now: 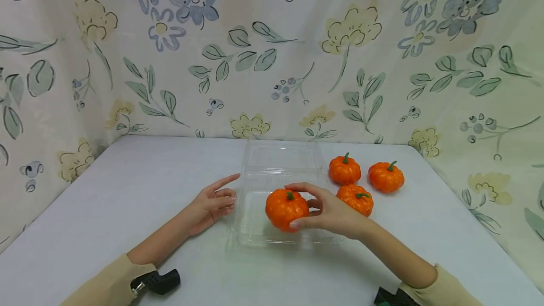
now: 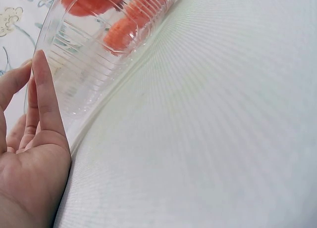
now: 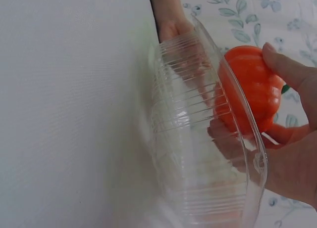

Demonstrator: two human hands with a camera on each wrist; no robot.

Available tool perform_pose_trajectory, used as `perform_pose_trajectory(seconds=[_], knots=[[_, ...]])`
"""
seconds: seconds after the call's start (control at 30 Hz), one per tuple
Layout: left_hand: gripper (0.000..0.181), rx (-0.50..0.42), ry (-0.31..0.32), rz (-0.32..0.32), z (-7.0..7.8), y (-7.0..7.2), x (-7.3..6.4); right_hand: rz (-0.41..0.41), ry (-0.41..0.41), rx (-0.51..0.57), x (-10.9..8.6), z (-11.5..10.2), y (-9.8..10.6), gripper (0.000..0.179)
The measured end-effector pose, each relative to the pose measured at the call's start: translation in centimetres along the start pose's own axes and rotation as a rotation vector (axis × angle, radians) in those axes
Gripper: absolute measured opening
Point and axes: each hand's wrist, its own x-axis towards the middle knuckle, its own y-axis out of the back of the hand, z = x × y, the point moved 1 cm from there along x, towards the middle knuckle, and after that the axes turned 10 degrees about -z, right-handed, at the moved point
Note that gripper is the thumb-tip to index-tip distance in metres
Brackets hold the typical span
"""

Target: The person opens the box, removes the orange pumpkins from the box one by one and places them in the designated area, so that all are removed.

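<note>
the right hand (image 1: pixel 329 211) pinches a small, likely light orange toy pumpkin (image 1: pixel 285 209) by its sides over the flimsy clear plastic clamshell box (image 1: pixel 272 230), whose left wall the loosely open left hand (image 1: pixel 211 204) touches.

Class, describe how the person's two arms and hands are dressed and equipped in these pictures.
Both hands, the left hand and the right hand, are bare, without gloves. Each forearm ends in a beige sleeve pushed back from the wrist. A small black camera device sits at each cuff.
</note>
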Motion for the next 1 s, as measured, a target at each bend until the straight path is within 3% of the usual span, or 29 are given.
perform_pose_trajectory(seconds=[1.0], knots=[[0.068, -0.032, -0.040, -0.048, -0.1, 0.1, 0.0, 0.089, 0.034, -0.013, -2.4, 0.4, 1.5, 0.074]])
